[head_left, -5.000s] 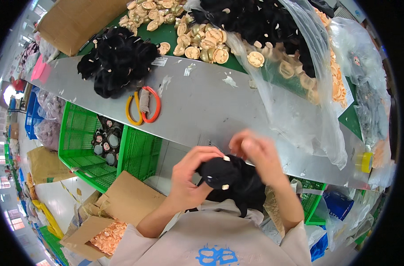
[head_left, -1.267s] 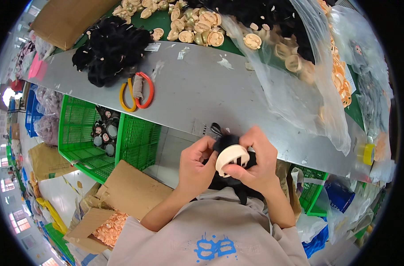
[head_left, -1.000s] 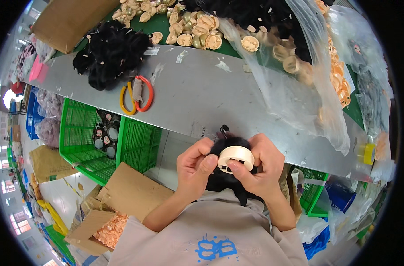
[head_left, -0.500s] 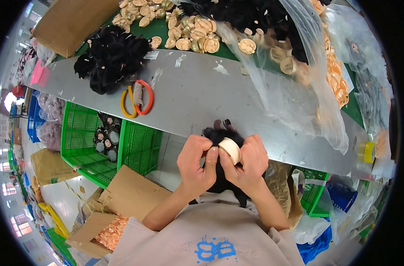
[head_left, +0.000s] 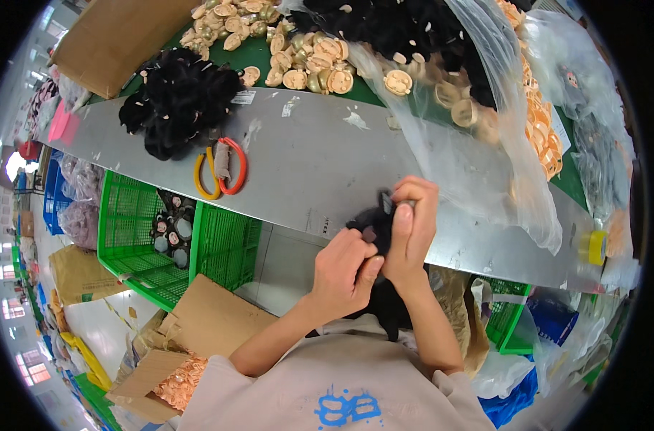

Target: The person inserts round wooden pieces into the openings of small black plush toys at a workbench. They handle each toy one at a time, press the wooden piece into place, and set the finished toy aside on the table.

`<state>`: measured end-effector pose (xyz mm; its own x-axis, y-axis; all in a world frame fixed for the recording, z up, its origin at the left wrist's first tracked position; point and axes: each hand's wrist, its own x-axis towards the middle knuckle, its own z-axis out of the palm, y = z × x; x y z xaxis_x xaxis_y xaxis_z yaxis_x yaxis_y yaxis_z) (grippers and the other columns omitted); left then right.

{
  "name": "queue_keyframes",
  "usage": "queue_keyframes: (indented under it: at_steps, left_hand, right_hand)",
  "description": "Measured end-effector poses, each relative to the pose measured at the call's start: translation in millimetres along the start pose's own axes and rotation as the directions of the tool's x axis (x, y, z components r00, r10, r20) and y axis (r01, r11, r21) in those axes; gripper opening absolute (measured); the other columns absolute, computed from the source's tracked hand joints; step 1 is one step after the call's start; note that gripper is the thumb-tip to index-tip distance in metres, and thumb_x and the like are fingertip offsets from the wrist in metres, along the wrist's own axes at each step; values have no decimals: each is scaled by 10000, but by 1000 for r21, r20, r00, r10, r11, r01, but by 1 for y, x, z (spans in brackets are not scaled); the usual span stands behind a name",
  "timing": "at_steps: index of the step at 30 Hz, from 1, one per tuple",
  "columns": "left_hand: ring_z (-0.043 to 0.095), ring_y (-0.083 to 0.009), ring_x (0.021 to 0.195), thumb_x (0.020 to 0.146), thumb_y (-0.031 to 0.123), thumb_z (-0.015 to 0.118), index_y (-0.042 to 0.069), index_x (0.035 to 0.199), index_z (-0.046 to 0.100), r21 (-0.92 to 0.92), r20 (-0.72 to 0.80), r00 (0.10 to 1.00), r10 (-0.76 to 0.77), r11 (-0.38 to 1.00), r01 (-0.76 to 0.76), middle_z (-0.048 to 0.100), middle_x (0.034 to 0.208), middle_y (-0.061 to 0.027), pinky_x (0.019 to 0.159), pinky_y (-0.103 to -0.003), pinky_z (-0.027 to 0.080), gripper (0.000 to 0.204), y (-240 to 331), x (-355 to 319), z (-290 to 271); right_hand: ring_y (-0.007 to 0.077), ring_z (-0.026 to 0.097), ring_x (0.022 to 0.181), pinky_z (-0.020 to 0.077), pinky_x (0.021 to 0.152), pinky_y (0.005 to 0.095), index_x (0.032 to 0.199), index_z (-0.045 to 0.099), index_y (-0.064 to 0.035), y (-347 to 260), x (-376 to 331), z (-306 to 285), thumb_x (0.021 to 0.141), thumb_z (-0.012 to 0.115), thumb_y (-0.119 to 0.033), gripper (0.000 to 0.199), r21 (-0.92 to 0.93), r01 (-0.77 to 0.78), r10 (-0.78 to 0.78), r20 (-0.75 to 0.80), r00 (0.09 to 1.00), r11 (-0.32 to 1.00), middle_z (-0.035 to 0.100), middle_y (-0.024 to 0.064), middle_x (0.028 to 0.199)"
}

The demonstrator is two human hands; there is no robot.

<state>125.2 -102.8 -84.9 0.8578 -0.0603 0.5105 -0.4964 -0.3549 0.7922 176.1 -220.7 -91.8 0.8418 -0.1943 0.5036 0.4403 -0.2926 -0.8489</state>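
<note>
A small black furry plush piece is held between my two hands at the near edge of the metal table. My left hand is closed on its near left side, thumb pressed against the bent fingers. From the right, my right hand wraps it higher up, thumb raised along it. A dark, ear-like tip sticks up beside the right fingers. The cream round part in the plush is hidden now. More black plush hangs below my hands, over my lap.
Scissors with red and yellow handles lie beside a black plush pile. Beige doll-face parts cover the table's back. A clear plastic bag drapes at right. Green crates, an open carton and yellow tape flank me.
The plush piece has been turned over, so its cream rim no longer shows. My right hand has moved up and grips higher; my left hand has shifted right and slightly down.
</note>
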Motion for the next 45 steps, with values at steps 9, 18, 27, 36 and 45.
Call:
queue_keyframes:
  at_steps: [9, 18, 27, 36, 45]
  left_hand:
    - [530, -203, 694, 937, 129, 644, 22, 869, 564, 53, -73, 982, -173, 983, 177, 537, 768, -79, 658, -318, 454, 150, -6, 27, -69]
    - [557, -345, 1160, 955, 204, 605, 37, 1267, 580, 895, -102, 964, 248, 445, -20, 575, 1319, -165, 998, -434, 436, 355, -116, 167, -237]
    - [336, -403, 1409, 915, 261, 607, 109, 1514, 396, 914, -161, 987, 12, 380, 144, 306, 1606, -143, 1157, -528, 243, 654, -142, 139, -188]
    - [238, -373, 1483, 889, 250, 601, 88, 1540, 354, 940, -170, 985, 19, 305, 156, 261, 1624, -160, 1203, -544, 141, 714, -114, 132, -171]
    - [339, -386, 1429, 863, 178, 599, 6, 1427, 469, 832, -118, 991, 62, 551, 64, 400, 1526, -195, 1178, -533, 206, 604, -82, 110, -161]
  right_hand:
    - [139, 570, 645, 470, 599, 291, 1061, 637, -16, -7, 7, -17, 973, 610, -200, 206, -6, -155, 152, 221, 963, 988, 616, 63, 812]
    - [357, 653, 854, 514, 732, 469, 1064, 627, -52, 103, 190, -6, 893, 691, -316, 321, -614, 136, 50, 275, 960, 777, 661, 151, 947]
    - [356, 578, 885, 483, 865, 454, 940, 553, -65, 105, 175, 16, 776, 782, -174, 301, -545, 397, -112, 482, 869, 739, 597, 124, 949]
    - [99, 612, 803, 518, 661, 265, 1078, 603, -44, 103, 187, -19, 929, 393, 50, 274, 182, -298, 249, 249, 936, 937, 616, 43, 917]
    - [76, 397, 578, 331, 546, 235, 791, 642, -111, 105, 284, -105, 1008, 377, -232, 364, -128, -293, 293, -19, 956, 947, 455, -31, 649]
